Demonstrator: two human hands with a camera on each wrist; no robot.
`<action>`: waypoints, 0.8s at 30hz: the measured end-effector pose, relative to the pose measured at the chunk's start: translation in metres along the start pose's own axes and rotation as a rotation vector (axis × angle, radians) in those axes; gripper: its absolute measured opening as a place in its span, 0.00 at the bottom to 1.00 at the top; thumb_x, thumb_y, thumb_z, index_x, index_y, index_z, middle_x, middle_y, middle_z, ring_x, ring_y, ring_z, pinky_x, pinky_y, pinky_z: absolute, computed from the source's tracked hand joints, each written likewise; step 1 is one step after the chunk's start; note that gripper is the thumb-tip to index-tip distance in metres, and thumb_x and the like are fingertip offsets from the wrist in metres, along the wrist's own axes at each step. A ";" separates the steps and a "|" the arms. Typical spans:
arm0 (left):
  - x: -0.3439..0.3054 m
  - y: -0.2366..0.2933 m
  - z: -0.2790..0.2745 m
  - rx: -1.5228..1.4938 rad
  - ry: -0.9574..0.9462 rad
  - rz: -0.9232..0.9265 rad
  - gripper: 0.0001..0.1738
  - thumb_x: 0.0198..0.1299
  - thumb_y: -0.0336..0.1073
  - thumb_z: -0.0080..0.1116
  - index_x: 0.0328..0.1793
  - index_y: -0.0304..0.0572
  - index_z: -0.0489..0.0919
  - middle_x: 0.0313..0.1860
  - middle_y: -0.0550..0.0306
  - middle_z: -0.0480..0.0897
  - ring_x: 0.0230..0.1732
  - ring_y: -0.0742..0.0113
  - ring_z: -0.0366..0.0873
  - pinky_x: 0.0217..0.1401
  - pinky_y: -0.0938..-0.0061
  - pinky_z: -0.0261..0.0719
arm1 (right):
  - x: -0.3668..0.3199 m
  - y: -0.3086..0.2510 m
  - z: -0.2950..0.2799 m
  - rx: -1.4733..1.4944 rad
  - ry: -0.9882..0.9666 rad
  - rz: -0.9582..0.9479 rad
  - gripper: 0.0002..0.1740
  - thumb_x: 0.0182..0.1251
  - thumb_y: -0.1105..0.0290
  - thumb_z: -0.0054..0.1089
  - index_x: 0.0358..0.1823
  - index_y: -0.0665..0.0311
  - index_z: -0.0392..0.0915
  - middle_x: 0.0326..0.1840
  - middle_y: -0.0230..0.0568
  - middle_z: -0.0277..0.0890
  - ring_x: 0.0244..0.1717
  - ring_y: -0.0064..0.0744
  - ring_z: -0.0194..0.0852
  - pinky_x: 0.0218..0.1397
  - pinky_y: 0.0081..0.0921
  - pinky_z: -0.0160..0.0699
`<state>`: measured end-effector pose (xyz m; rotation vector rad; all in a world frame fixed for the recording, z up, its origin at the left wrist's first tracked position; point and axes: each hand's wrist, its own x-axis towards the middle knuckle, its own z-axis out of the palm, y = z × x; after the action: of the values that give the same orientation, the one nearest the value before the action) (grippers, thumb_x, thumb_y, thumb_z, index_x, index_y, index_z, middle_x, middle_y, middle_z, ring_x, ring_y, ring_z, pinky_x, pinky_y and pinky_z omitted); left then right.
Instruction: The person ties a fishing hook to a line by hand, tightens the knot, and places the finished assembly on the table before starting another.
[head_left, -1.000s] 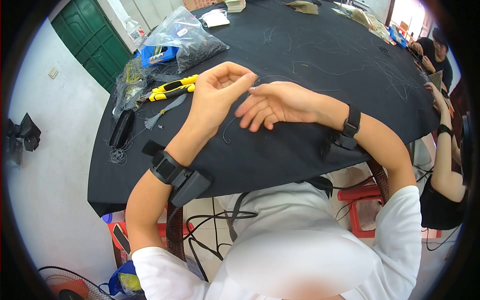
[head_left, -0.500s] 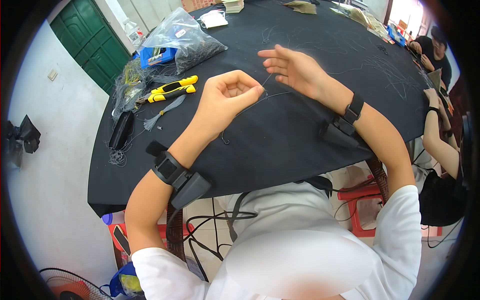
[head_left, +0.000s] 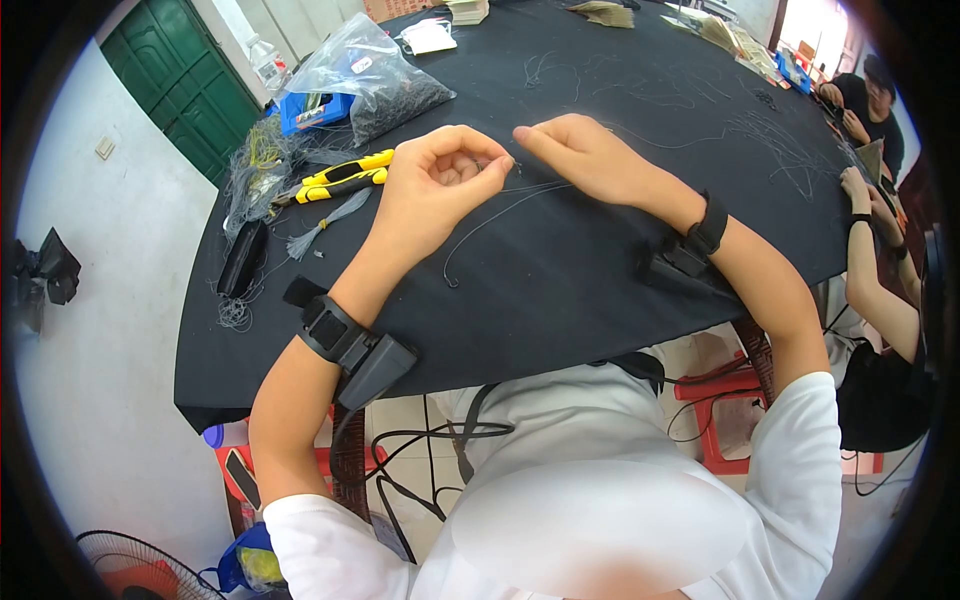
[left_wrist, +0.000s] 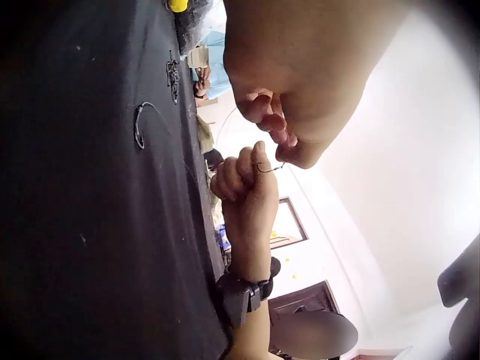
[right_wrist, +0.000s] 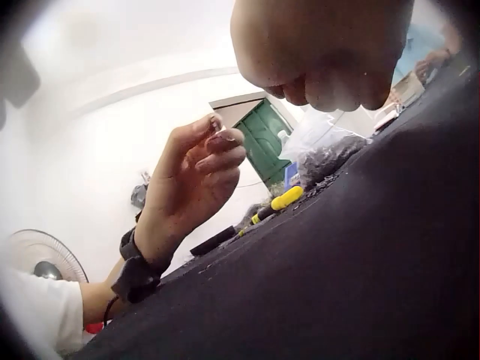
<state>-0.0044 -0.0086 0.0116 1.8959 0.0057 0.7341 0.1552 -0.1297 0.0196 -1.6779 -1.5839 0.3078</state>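
My left hand pinches a small fish hook between thumb and index finger, over the black-covered table. Just to its right, my right hand has its fingers curled in and its thumb pointing at the left fingertips; it grips thin fishing line, mostly hidden in the fist. Below the hands, a grey length of line curves across the cloth, with a hook at its near end. Yellow-and-black pliers lie left of my left hand, beside a tied bundle of grey line.
A clear plastic bag of small dark pieces rests at the back left by a blue box. A black case and tangled line lie at the left edge. Loose strands spread at right, where another person sits.
My right hand first moved away to the upper right with fingers spread, then curled its fingers and came back toward the left fingertips. My left hand shifted slightly and keeps its pinch.
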 end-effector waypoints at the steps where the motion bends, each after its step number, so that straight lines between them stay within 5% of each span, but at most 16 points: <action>1: 0.000 -0.001 -0.001 0.059 0.006 0.029 0.03 0.52 0.28 0.61 0.32 0.36 0.80 0.27 0.67 0.77 0.23 0.88 0.64 0.21 0.91 0.56 | -0.001 -0.003 -0.001 -0.089 -0.009 -0.032 0.27 0.69 0.55 0.43 0.19 0.72 0.61 0.13 0.42 0.50 0.16 0.30 0.47 0.23 0.34 0.55; 10: -0.004 0.019 0.005 0.222 0.036 0.202 0.03 0.47 0.26 0.62 0.29 0.36 0.80 0.39 0.59 0.82 0.25 0.86 0.68 0.20 0.89 0.56 | -0.009 -0.019 -0.002 -0.301 -0.110 -0.056 0.25 0.67 0.57 0.41 0.20 0.72 0.70 0.16 0.55 0.66 0.20 0.51 0.68 0.28 0.40 0.65; 24: -0.003 0.015 0.004 0.260 0.084 0.236 0.03 0.47 0.26 0.61 0.29 0.36 0.79 0.36 0.62 0.82 0.24 0.86 0.67 0.20 0.88 0.56 | -0.009 -0.018 -0.001 -0.351 -0.143 -0.077 0.25 0.67 0.57 0.41 0.19 0.71 0.70 0.15 0.54 0.66 0.20 0.53 0.68 0.28 0.41 0.65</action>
<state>-0.0098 -0.0195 0.0222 2.1348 -0.0748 1.0133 0.1411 -0.1405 0.0295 -1.8845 -1.8892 0.1150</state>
